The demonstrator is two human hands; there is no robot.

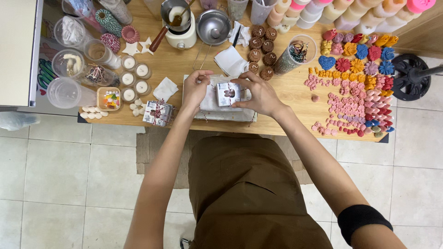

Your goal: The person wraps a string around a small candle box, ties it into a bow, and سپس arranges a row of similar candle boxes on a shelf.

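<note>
A small white gift box (228, 93) with a brown shape showing on its top lies on a pale cloth mat (208, 110) at the middle of the wooden table (295, 87). My right hand (259, 94) grips the box from its right side. My left hand (196, 87) is at the box's left, fingers pinched on a thin red-and-white string that runs across the box. A finished box tied with string (158, 113) sits to the left of the mat.
Rows of small coloured wax flowers (355, 92) fill the table's right side. Brown round candles (262, 48) and a cup of clips (295, 53) stand behind the box. White tealights (134, 76), plastic cups, a melting pot (177, 23) and string spools lie left and back.
</note>
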